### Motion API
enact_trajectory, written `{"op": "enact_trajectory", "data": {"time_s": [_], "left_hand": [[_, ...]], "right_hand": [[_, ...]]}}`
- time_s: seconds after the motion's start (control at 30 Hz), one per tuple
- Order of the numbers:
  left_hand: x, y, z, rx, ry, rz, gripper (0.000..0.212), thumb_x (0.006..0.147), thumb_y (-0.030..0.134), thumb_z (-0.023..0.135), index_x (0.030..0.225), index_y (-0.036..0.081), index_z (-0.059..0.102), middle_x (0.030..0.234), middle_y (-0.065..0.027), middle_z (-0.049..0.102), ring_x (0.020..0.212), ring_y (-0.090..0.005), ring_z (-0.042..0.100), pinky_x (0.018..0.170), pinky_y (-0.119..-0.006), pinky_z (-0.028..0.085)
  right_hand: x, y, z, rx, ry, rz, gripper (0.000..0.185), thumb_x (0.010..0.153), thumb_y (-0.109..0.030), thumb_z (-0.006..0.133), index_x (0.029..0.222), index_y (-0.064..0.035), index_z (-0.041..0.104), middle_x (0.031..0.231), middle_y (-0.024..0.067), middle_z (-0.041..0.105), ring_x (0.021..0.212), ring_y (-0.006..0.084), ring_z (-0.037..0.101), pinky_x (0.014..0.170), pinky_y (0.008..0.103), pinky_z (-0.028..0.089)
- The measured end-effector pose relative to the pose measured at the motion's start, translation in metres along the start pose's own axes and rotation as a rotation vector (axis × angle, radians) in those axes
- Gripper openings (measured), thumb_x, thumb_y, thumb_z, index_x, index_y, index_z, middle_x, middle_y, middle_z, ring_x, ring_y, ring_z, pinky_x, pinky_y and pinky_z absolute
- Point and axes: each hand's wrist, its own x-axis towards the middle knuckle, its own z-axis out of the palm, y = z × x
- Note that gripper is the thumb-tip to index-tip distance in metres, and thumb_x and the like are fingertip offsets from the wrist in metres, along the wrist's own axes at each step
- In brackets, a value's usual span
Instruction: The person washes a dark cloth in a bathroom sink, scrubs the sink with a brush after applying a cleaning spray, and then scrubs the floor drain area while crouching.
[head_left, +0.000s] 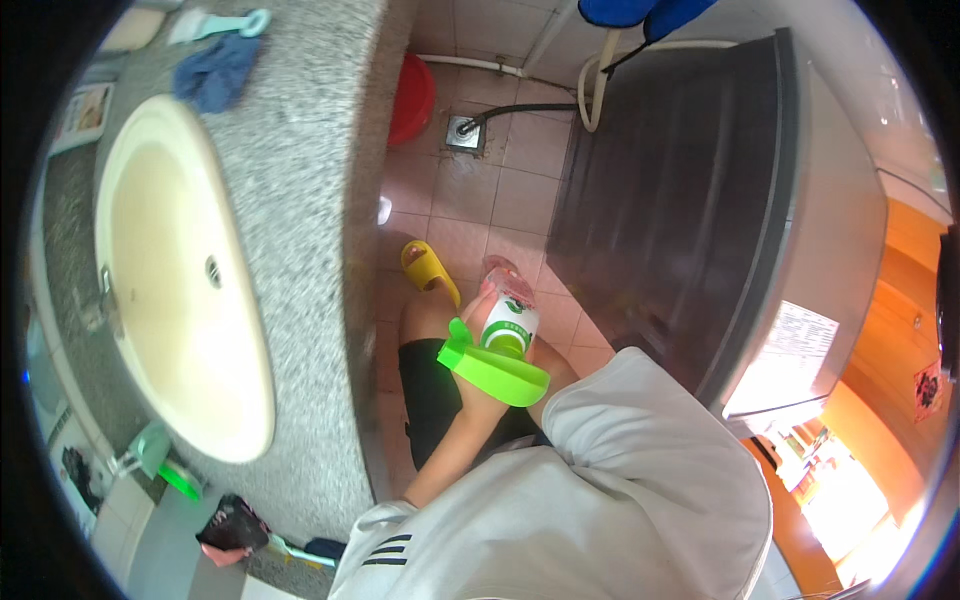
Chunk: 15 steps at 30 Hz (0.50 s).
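A trigger spray bottle (510, 311) with a bright green head, a white and green label and a clear, pinkish lower part is before me. My left hand (474, 311) is closed around its body, partly hidden by the bottle and its green head. My left forearm comes up from a white sleeve with dark stripes. My right hand cannot be made out; the right sleeve (630, 390) ends near my right leg. Below the bottle are my bare legs, dark shorts and a yellow slipper (424, 266) on the tiled floor (465, 187).
At left, a speckled stone counter (307, 247) holds a cream oval sink (259, 360), a blue cloth (217, 71) and a light-blue-handled brush (225, 25). A red basin (412, 101) stands beyond the counter's edge. A dark-sided appliance (660, 202) stands right; a hose enters a floor drain (466, 133).
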Motion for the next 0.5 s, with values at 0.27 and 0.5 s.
{"op": "enact_trajectory", "data": {"time_s": [0.27, 0.5], "left_hand": [[-0.008, 0.138, -0.146, -0.074, 0.071, -0.120, 0.072, 0.066, 0.001, 0.077, 0.131, 0.000, 0.046, 0.130, -0.0181, 0.053, 0.115, -0.0267, 0.056, 0.097, -0.036, 0.044], [-0.063, 0.204, -0.247, -0.009, 0.339, -0.356, 0.069, 0.068, 0.001, 0.077, 0.129, 0.000, 0.046, 0.129, -0.0146, 0.053, 0.113, -0.0241, 0.056, 0.095, -0.035, 0.046]], "right_hand": [[-0.144, -0.101, -0.087, 0.173, 0.267, -0.176, 0.018, 0.080, -0.017, 0.071, 0.095, -0.0060, 0.070, 0.080, 0.0096, 0.067, 0.073, 0.0192, 0.066, 0.063, 0.0334, 0.051], [-0.258, -0.154, -0.229, 0.124, 0.160, -0.486, 0.012, 0.082, -0.011, 0.072, 0.087, -0.0009, 0.070, 0.076, 0.0089, 0.067, 0.064, 0.0186, 0.063, 0.062, 0.0291, 0.050]]}}
